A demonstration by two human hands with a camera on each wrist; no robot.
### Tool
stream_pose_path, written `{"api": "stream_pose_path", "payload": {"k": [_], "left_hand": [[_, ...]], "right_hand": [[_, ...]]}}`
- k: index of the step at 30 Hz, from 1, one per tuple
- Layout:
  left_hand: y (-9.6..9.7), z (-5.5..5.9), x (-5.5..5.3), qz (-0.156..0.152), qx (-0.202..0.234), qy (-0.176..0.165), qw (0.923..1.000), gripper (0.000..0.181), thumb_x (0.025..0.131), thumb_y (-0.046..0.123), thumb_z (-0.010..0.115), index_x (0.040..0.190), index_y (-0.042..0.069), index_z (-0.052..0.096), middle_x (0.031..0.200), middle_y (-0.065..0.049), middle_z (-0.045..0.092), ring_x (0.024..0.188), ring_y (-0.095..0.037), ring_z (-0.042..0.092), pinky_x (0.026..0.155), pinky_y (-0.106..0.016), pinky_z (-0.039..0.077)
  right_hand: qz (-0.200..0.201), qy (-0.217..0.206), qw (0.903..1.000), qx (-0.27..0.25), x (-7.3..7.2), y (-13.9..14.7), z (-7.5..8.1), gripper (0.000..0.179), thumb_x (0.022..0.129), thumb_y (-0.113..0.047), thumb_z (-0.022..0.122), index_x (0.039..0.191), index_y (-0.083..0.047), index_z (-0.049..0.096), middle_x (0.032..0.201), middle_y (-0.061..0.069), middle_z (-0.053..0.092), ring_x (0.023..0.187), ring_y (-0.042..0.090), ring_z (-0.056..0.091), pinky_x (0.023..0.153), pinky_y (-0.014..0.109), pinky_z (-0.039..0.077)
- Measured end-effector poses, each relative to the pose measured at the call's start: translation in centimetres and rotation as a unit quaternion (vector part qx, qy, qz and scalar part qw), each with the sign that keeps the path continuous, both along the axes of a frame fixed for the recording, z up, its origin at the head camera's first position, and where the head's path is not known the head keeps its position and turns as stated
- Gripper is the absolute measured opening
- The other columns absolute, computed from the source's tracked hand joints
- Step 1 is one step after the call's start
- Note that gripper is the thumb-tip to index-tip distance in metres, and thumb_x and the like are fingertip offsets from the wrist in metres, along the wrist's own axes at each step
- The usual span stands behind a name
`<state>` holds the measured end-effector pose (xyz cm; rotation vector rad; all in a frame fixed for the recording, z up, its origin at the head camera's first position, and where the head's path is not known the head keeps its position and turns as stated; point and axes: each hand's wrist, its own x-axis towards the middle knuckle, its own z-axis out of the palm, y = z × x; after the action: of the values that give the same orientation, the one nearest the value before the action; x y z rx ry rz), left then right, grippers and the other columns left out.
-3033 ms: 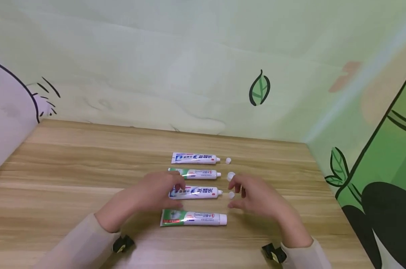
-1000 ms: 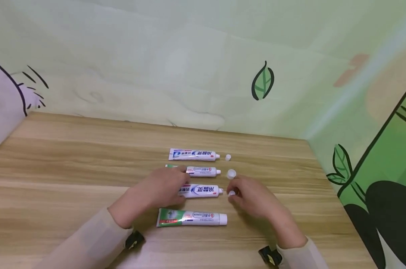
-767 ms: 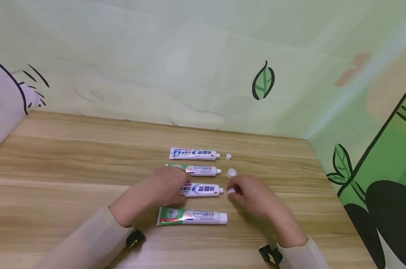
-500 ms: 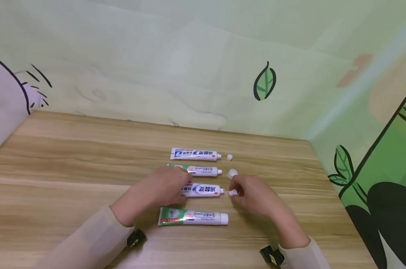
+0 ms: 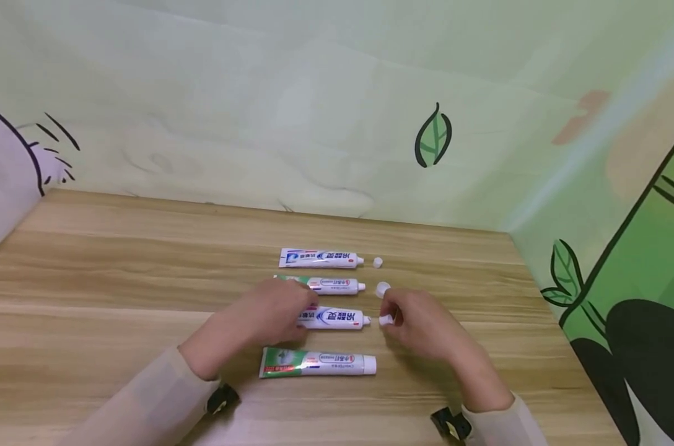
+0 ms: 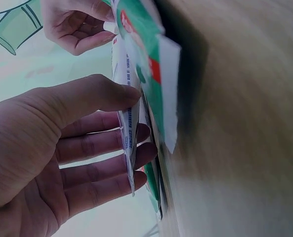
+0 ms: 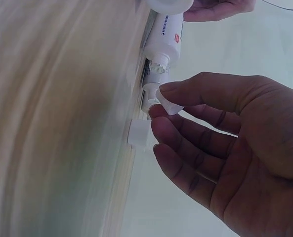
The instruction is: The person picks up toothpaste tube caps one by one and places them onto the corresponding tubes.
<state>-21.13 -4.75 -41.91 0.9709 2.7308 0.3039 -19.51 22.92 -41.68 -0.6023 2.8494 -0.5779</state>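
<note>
In the head view my left hand (image 5: 270, 311) holds the white and blue toothpaste tube (image 5: 337, 318), third from the back; its uncapped nozzle points right. The left wrist view shows thumb and fingers on either side of that tube's flat tail (image 6: 128, 143). My right hand (image 5: 423, 325) pinches a small white cap (image 7: 169, 102) between thumb and index finger, a short gap from the nozzle. Nearest me lies a green and white toothpaste tube (image 5: 317, 363) with its cap on.
Behind the hands lie an uncapped green and white tube (image 5: 337, 286) and an uncapped white and blue tube (image 5: 320, 258). Beside their nozzles sit a wider white cap (image 5: 383, 289) and a small cap (image 5: 378, 262). A painted wall (image 5: 231, 124) borders the wooden table (image 5: 147, 248).
Since three seconds ago, my left hand has moved right and taken hold of the third tube. My right fingers have come together on its cap and turned it slightly.
</note>
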Motion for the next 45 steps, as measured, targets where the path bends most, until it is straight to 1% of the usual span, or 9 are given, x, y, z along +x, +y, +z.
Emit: {"api": "stream_pose_path", "payload": {"k": [4,9,15,21,28,32,36,40,45], "left_hand": [[-0.5,-0.2,0.3,0.006,0.004,-0.005,1.0000,0.033,0.085,0.021,0.082,0.114,0.010,0.074,0.090,0.004,0.065,0.073,-0.015,0.054,0.067,-0.031,0.046],[-1.4,-0.3,0.7,0.013,0.012,-0.008,0.9998,0.032,0.082,0.019,0.081,0.112,0.010,0.073,0.089,0.005,0.064,0.071,-0.014,0.053,0.065,-0.031,0.047],[-1.6,0.1,0.4,-0.004,0.027,0.012,0.9996,0.029,0.081,0.017,0.079,0.108,0.010,0.072,0.090,0.003,0.065,0.070,-0.014,0.052,0.063,-0.030,0.046],[-1.3,0.1,0.1,-0.016,0.036,0.031,0.9987,0.034,0.080,0.018,0.078,0.113,0.010,0.073,0.094,0.002,0.068,0.071,-0.014,0.052,0.064,-0.030,0.047],[-0.9,0.7,0.2,-0.008,0.033,0.021,0.9992,0.042,0.083,0.018,0.077,0.123,0.008,0.071,0.105,-0.003,0.072,0.075,-0.013,0.055,0.071,-0.031,0.052],[-0.8,1.3,0.1,-0.007,0.035,0.025,0.9990,0.047,0.085,0.021,0.078,0.129,0.008,0.069,0.110,-0.004,0.074,0.078,-0.013,0.057,0.075,-0.032,0.054],[-1.1,1.8,0.1,-0.018,0.043,0.051,0.9976,0.044,0.086,0.022,0.079,0.126,0.007,0.070,0.103,-0.003,0.074,0.075,-0.012,0.056,0.073,-0.030,0.054],[-1.4,2.2,0.0,-0.032,0.059,0.069,0.9954,0.038,0.085,0.019,0.082,0.119,0.006,0.071,0.094,0.000,0.071,0.071,-0.011,0.055,0.069,-0.029,0.053],[-1.6,2.4,0.0,-0.031,0.065,0.070,0.9949,0.038,0.084,0.019,0.082,0.118,0.008,0.070,0.098,-0.001,0.072,0.072,-0.011,0.056,0.069,-0.028,0.053]], "right_hand": [[0.010,0.013,0.9999,0.001,0.1,-0.5,-0.1,0.014,0.088,-0.009,0.078,0.101,-0.012,0.073,0.082,-0.004,0.068,0.075,0.010,0.060,0.069,0.027,0.051],[0.031,0.037,0.9988,0.003,-0.1,-1.2,-0.3,0.029,0.092,-0.011,0.076,0.121,-0.007,0.074,0.096,0.000,0.073,0.082,0.011,0.065,0.074,0.028,0.054],[0.031,0.071,0.9969,-0.009,-0.4,-0.9,0.1,0.021,0.094,-0.008,0.074,0.115,-0.007,0.077,0.097,0.000,0.071,0.083,0.010,0.064,0.075,0.028,0.055],[0.017,0.080,0.9962,-0.029,-0.4,-0.3,0.5,0.016,0.093,-0.009,0.075,0.109,-0.009,0.077,0.098,-0.001,0.073,0.084,0.011,0.066,0.076,0.030,0.055],[-0.015,0.088,0.9952,-0.040,-0.2,0.2,0.8,0.016,0.090,-0.011,0.080,0.105,-0.013,0.075,0.095,-0.002,0.074,0.087,0.014,0.068,0.077,0.034,0.056],[-0.030,0.092,0.9930,-0.067,-0.3,0.5,1.2,0.016,0.088,-0.010,0.082,0.100,-0.014,0.073,0.093,-0.002,0.074,0.089,0.016,0.069,0.080,0.039,0.058],[-0.022,0.107,0.9892,-0.098,-0.3,0.7,1.6,0.019,0.084,-0.009,0.085,0.096,-0.014,0.072,0.092,-0.003,0.073,0.090,0.017,0.069,0.080,0.042,0.059],[-0.009,0.124,0.9863,-0.108,-0.3,0.9,1.9,0.021,0.082,-0.012,0.088,0.095,-0.015,0.071,0.094,-0.004,0.070,0.088,0.014,0.065,0.079,0.037,0.058],[0.000,0.134,0.9833,-0.123,0.0,1.1,2.2,0.022,0.083,-0.014,0.087,0.100,-0.014,0.073,0.095,-0.004,0.071,0.087,0.011,0.063,0.078,0.032,0.057]]}}
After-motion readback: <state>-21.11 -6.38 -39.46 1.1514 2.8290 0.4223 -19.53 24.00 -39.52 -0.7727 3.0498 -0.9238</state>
